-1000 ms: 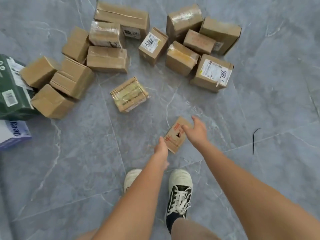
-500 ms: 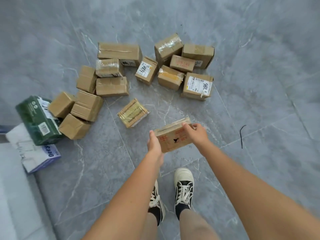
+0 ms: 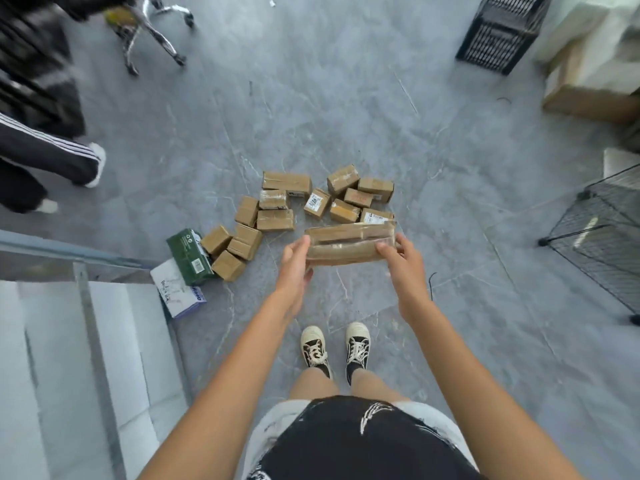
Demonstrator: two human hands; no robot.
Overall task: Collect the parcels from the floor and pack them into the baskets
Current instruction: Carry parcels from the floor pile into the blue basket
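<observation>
We see a grey marble-patterned tile floor (image 3: 346, 109) carrying a cluster of small brown cardboard parcels (image 3: 277, 220). Just left of them lie a dark green carton (image 3: 188, 256) and a white box with blue print (image 3: 178, 292). A black slatted plastic crate (image 3: 498, 29) and a black wire basket (image 3: 602, 237) stand well apart.

- Brown cardboard parcels (image 3: 277, 220) are lying on a grey marble-veined tiled floor (image 3: 346, 98).
- A dark green printed box (image 3: 188, 256) is showing a white label.
- Cream canvas shoes (image 3: 313, 344) are wearing black sides (white laces).
- A black wire-mesh basket (image 3: 602, 237) is standing out.
</observation>
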